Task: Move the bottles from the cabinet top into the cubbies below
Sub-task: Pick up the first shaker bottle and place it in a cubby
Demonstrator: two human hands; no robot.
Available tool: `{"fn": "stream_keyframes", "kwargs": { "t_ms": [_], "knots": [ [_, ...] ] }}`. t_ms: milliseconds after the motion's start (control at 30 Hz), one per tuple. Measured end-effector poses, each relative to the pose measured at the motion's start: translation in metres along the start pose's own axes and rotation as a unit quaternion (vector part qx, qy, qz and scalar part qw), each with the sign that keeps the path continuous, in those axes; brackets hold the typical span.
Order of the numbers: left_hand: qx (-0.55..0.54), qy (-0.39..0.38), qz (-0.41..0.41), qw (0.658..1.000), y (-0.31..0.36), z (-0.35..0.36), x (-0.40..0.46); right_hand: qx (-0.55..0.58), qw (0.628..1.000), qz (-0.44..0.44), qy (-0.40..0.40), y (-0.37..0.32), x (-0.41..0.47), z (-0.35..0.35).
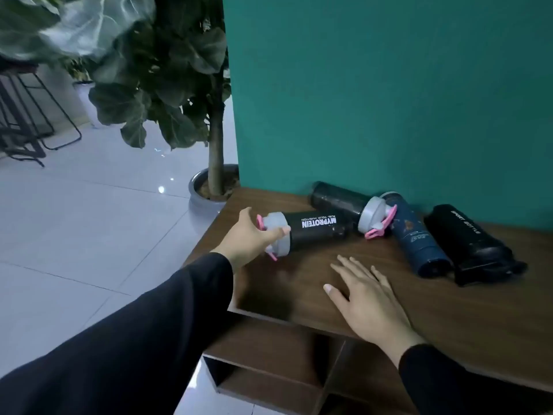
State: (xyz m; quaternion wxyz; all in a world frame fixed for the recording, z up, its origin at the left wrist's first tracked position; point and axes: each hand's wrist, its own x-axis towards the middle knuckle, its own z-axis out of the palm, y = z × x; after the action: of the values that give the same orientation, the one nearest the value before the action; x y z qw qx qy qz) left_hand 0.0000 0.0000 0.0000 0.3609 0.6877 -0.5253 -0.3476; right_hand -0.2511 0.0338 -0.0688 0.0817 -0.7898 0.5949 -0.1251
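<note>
On the cabinet top (374, 292), the left hand (250, 235) closes loosely around the grey lid of the lying MYPROTEIN bottle (311, 230) nearest its left edge, probably to lift it, while the right hand (366, 298) rests flat with fingers spread, holding nothing.

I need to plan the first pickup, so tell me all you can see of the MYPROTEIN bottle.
The MYPROTEIN bottle is a black, plastic-looking shaker with white lettering, a grey lid and a pink flip cap. It lies on its side near the left edge of the wooden cabinet top, lid pointing left. The left hand is closing on the lid end, fingers across the grey lid.
</note>
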Motion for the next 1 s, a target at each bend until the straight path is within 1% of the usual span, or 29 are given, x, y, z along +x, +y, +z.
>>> {"fn": "stream_keyframes", "kwargs": {
  "t_ms": [67, 133, 233, 333, 400, 500, 533, 567, 600, 667, 733, 767, 833, 900, 967, 1000],
  "knots": [
    [-0.047, -0.030, -0.009, 0.998, 0.002, 0.007, 0.009, 0.001, 1.000, -0.008, 0.009, 0.001, 0.003, 0.001],
    [-0.059, -0.037, 0.007, 0.998, -0.005, 0.017, 0.018, -0.002, 1.000, -0.014, 0.015, 0.002, 0.003, 0.003],
    [-0.084, -0.021, 0.028, 0.996, -0.005, 0.022, 0.018, 0.018, 0.999, -0.016, 0.046, 0.001, 0.004, 0.002],
    [-0.094, -0.005, 0.036, 0.995, -0.009, 0.022, 0.011, 0.051, 0.994, -0.026, 0.098, 0.001, 0.002, 0.001],
    [-0.075, 0.016, 0.067, 0.995, -0.015, 0.017, 0.001, 0.100, 0.986, -0.033, 0.131, 0.002, -0.004, -0.002],
    [-0.003, 0.023, 0.151, 0.988, -0.014, -0.006, -0.027, 0.168, 0.968, -0.030, 0.183, -0.005, -0.011, -0.014],
    [0.025, 0.007, 0.176, 0.984, -0.012, -0.018, -0.039, 0.191, 0.964, -0.032, 0.182, -0.010, -0.013, -0.020],
    [0.057, -0.012, 0.202, 0.978, -0.009, -0.031, -0.051, 0.214, 0.963, -0.042, 0.160, -0.019, -0.015, -0.028],
    [0.093, -0.033, 0.227, 0.969, -0.005, -0.043, -0.064, 0.235, 0.963, -0.058, 0.117, -0.029, -0.017, -0.039],
    [0.157, -0.083, 0.274, 0.945, 0.005, -0.066, -0.091, 0.248, 0.964, -0.096, 0.006, -0.055, -0.023, -0.062],
    [0.220, -0.116, 0.344, 0.906, 0.013, -0.083, -0.115, 0.231, 0.960, -0.132, -0.083, -0.080, -0.035, -0.080],
    [0.250, -0.126, 0.383, 0.880, 0.015, -0.090, -0.126, 0.230, 0.956, -0.148, -0.109, -0.092, -0.043, -0.085],
    [0.293, -0.141, 0.445, 0.835, 0.015, -0.098, -0.146, 0.248, 0.947, -0.159, -0.128, -0.113, -0.064, -0.086],
    [0.332, -0.146, 0.486, 0.795, 0.006, -0.102, -0.162, 0.286, 0.939, -0.150, -0.115, -0.128, -0.087, -0.071],
    [0.378, -0.136, 0.500, 0.767, -0.012, -0.107, -0.172, 0.338, 0.929, -0.121, -0.091, -0.141, -0.109, -0.043],
    [0.386, -0.128, 0.501, 0.764, -0.026, -0.111, -0.176, 0.369, 0.920, -0.097, -0.085, -0.145, -0.120, -0.026]
  ]
}}
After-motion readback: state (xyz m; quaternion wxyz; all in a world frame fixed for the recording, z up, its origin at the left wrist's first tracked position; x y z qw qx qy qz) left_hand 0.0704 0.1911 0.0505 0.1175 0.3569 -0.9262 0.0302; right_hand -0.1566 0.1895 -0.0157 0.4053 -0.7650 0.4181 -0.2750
